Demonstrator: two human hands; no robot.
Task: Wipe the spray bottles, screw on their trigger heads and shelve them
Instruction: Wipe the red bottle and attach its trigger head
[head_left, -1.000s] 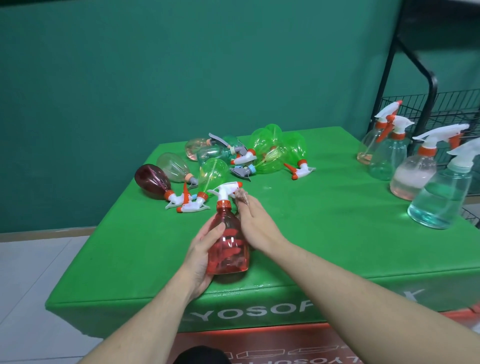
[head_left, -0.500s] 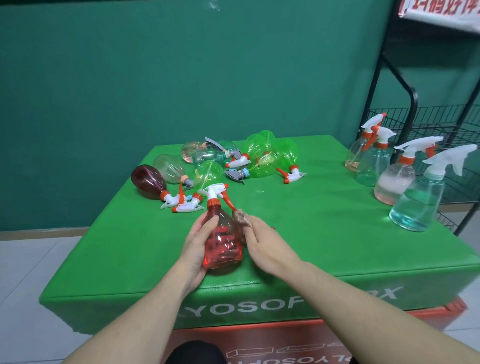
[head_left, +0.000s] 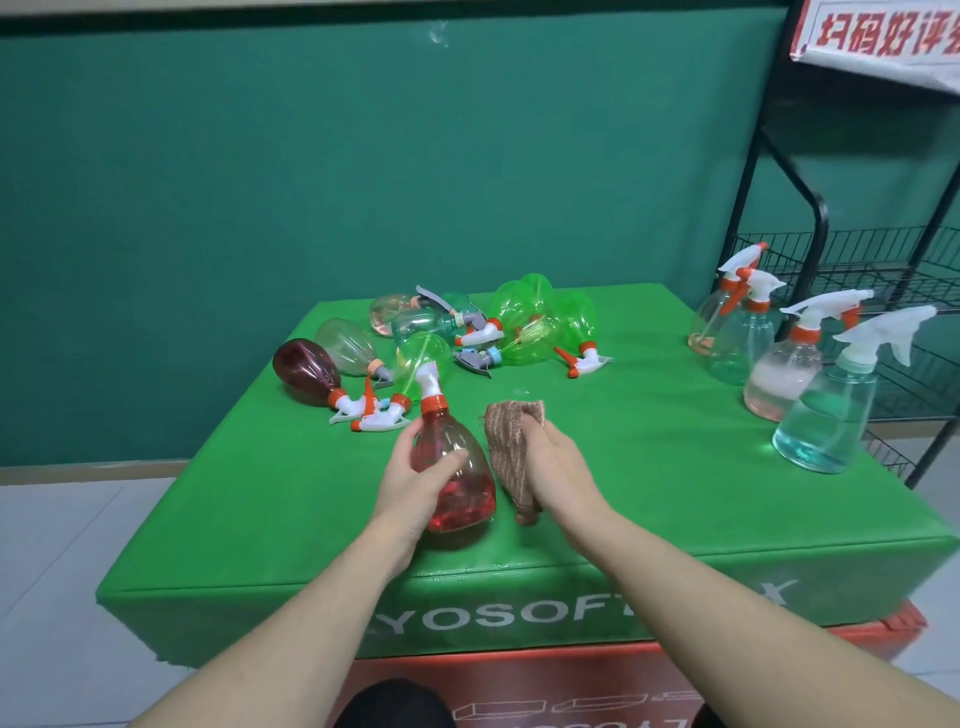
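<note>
A red spray bottle with an orange collar and white trigger head stands tilted near the front of the green table. My left hand grips its body from the left. My right hand holds a brown striped cloth just right of the bottle, the cloth hanging close against the bottle's side. Behind them lies a pile of bottles on their sides: a dark red bottle, several green bottles and clear ones, with trigger heads on.
Several clear bottles with white trigger heads stand upright along the table's right edge. A black wire shelf rack stands to the right of the table. A green wall is behind, pale floor tiles to the left.
The cloth has come away from the bottle's neck and now shows fully beside the bottle. The bottle has tilted and turned, its trigger head pointing away. The camera view has shifted left and upward.
</note>
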